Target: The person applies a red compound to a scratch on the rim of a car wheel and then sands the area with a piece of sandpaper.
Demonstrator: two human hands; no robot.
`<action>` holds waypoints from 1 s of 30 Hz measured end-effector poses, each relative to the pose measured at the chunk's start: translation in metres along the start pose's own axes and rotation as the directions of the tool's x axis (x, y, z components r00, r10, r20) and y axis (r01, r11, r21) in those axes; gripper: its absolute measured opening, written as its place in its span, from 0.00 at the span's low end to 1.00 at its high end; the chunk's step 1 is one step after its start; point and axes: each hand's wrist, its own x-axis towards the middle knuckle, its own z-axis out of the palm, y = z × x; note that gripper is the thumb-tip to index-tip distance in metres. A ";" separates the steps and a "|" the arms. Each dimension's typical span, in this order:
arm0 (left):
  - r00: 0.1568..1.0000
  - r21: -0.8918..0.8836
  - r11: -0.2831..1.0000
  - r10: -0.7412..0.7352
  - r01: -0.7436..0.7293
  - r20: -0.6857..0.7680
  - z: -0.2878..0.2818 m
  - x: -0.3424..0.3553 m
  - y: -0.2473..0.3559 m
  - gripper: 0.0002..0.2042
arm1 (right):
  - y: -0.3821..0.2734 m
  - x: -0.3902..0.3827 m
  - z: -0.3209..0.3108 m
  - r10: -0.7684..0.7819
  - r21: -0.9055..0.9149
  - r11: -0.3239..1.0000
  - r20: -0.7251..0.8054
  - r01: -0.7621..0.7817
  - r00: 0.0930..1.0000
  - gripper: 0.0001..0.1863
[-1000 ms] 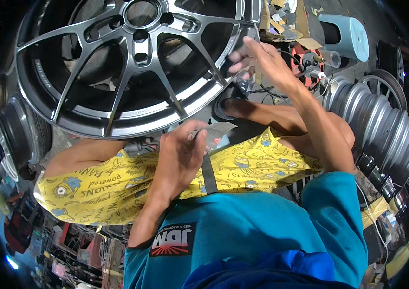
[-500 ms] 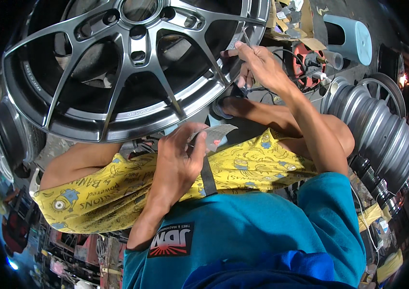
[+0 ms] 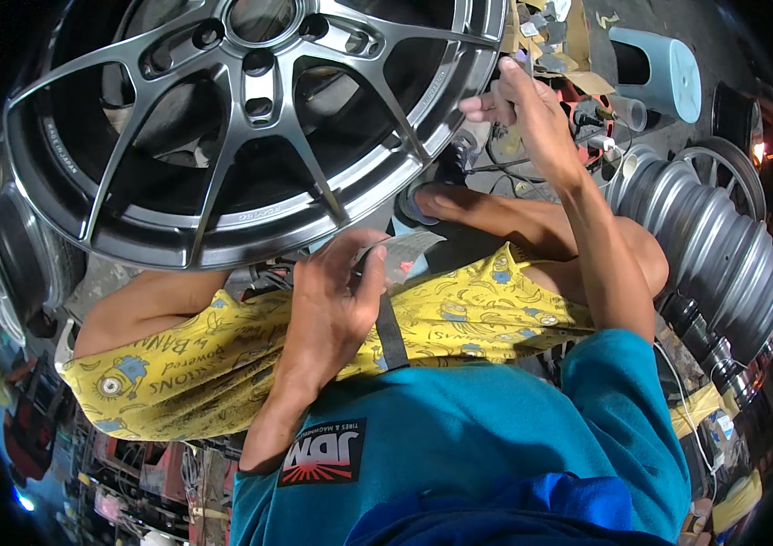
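The dark grey, multi-spoke alloy wheel rim fills the upper left of the view, resting across the person's lap against the yellow printed cotton shorts. Its finish is a smooth satin metal; the spokes are slim, paired and tapering toward a round hub with bolt holes, and the outer lip is a broad, curved band that catches the light.

The left hand lies just below the rim's lower lip, fingers curled closed around a thin grey sheet, apparently abrasive paper, one corner of which juts out flat to the right of the thumb. A dark narrow strap-like strip runs down from under this hand over the shorts.

The right hand is raised beside the rim's right edge, fingers drawn narrow and pinched together near the lip; whether they grip anything, I cannot tell.

To the right stands a ribbed, silver-grey steel wheel barrel, cylindrical with stepped ridges and a dull sheen. Above it lies a pale blue plastic cylinder on the dark floor, with scraps of brown cardboard and tangled cables nearby. The person wears a teal knit shirt with a printed patch.
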 end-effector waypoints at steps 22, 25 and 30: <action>0.999 -0.008 0.999 -0.034 0.034 0.021 0.000 0.001 0.004 0.09 | 0.034 0.024 0.026 0.118 -0.087 0.990 0.138 -0.107 0.983 0.37; 0.999 -0.015 0.999 -0.040 0.040 0.015 -0.001 0.001 0.003 0.09 | 0.029 0.022 0.026 0.139 -0.106 0.987 0.170 -0.122 0.976 0.37; 1.000 0.012 1.000 -0.015 0.014 0.018 -0.002 0.002 -0.001 0.10 | 0.021 0.012 0.022 0.043 -0.048 0.998 0.122 -0.037 0.992 0.35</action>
